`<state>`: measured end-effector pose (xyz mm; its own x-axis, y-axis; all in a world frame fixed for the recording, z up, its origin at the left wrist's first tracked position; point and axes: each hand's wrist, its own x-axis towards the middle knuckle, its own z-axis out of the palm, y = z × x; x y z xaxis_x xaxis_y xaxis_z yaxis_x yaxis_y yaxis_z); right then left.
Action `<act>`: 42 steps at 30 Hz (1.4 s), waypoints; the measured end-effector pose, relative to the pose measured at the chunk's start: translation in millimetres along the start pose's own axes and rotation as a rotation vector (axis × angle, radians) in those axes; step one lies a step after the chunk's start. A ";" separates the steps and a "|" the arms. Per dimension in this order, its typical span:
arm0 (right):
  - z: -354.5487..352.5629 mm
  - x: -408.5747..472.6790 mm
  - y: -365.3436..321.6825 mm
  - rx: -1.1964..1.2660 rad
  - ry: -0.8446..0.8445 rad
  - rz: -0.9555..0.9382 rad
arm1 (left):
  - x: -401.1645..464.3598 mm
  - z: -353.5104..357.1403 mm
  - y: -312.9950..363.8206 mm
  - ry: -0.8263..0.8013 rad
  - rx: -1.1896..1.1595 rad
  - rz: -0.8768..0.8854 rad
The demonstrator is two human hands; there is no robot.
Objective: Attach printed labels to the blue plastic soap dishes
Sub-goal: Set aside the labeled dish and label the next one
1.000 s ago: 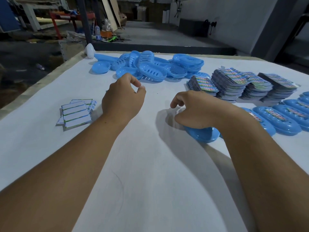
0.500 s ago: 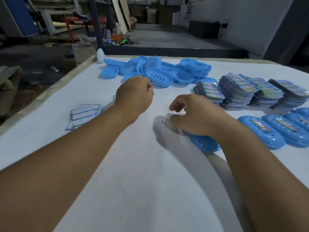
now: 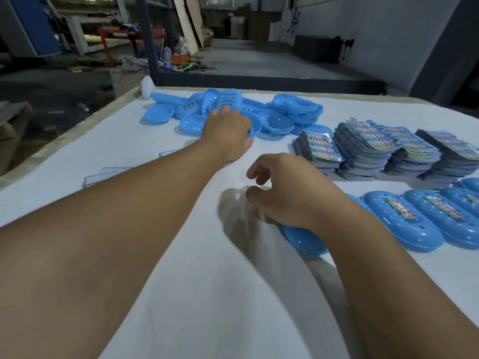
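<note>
No wording can be read on the colourful printed labels (image 3: pixel 383 141) stacked beside me, nor on those stuck to the labelled soap dishes (image 3: pixel 404 224).

I see dim, cool light, a soft shadow under the right hand (image 3: pixel 290 193), motion blur there, and wide-angle bending at the edges.

- Setting: a factory packing floor or workshop.
- Bare concrete floor (image 3: pixel 259 60) beyond the table (image 3: pixel 207 281).
- Bulk soap dishes (image 3: pixel 285 117) and stacked labels (image 3: pixel 375 149) along its far edge.
</note>
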<state>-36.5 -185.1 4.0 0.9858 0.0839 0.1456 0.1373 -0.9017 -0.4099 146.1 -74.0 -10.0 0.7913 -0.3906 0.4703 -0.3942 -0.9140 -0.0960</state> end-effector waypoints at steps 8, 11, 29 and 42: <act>1.9 0.8 1.3 0.046 0.017 0.010 | -2.8 1.0 -3.8 0.059 -0.483 -0.256; 3.9 2.7 3.7 0.071 0.033 0.008 | -2.2 -10.5 -5.3 0.125 -0.702 -0.329; 2.2 7.5 3.0 0.340 0.299 -0.010 | -101.8 -91.6 16.5 0.105 -1.917 -0.922; 2.8 16.2 9.4 0.228 0.265 -0.009 | -119.2 -82.6 -0.4 -0.094 -1.532 -0.742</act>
<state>-18.9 -191.1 -0.1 0.9292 -0.0487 0.3663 0.1932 -0.7809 -0.5941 13.3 -18.0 6.4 0.9993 -0.0168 -0.0327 0.0331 0.0227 0.9992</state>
